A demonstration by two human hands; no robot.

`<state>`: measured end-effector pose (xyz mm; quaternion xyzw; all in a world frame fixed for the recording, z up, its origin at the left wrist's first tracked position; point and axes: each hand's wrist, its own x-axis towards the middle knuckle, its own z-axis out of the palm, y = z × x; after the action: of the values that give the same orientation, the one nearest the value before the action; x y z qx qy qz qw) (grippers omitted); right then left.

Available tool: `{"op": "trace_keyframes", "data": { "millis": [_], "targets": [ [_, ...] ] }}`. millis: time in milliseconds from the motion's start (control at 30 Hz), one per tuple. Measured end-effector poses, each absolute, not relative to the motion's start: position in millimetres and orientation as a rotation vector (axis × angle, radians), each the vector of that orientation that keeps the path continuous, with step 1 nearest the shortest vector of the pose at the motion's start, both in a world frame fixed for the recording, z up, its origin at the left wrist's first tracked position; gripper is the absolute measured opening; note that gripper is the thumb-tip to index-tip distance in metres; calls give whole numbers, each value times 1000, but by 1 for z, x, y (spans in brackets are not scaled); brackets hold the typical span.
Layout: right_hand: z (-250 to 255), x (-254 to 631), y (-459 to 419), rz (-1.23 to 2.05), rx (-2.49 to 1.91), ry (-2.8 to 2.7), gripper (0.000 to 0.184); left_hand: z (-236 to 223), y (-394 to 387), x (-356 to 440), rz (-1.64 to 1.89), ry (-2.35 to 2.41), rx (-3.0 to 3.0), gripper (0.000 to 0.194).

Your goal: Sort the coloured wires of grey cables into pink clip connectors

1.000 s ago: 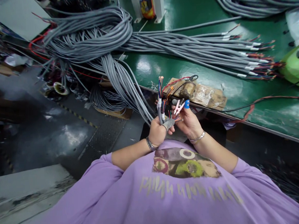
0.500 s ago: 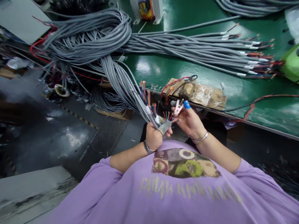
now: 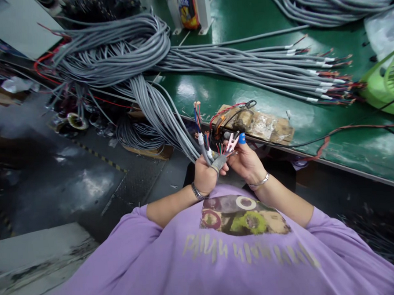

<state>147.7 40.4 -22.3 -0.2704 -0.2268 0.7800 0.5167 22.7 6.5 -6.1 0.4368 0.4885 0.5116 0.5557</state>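
My left hand is closed around several grey cables, whose ends stand up with white tape and fanned-out coloured wires. A grey covering wraps its thumb, which presses on the cables. Close beside it, my right hand pinches a small pink clip-like tool against the thin coloured wires pointing right from my left hand. Blue tape covers the right thumb tip. Whether the right fingers also grip a wire is too small to tell.
A large coil of grey cables lies on the green table, its stripped ends fanned to the right. Near the table edge sits a wooden block with a wired device. At right are a green fan and a reddish-black cord.
The cables in my left hand swung left and down, then came back upright and to the right. My right hand stayed close by with the pink tool, its angle changing slightly.
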Motion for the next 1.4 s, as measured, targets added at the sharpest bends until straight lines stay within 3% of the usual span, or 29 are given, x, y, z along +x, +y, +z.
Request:
{"op": "trace_keyframes", "data": {
  "millis": [267,633,833,1067,1400],
  "targets": [
    [-26,147,45,1780,-672,-301,34,-10,1,14,1138,1190,1074,32],
    [-32,147,39,1860,-581,-221,44,-8,-4,12,1145,1178,1094,36],
    [-35,165,29,2080,-577,-559,59,-6,-9,1,1066,1199,1125,39],
    [-23,175,24,1979,-819,-752,32,1,-6,2,940,1209,1166,39],
    [-17,165,26,1862,-853,-947,38,7,2,-1,642,1149,1230,34]
  ]
}}
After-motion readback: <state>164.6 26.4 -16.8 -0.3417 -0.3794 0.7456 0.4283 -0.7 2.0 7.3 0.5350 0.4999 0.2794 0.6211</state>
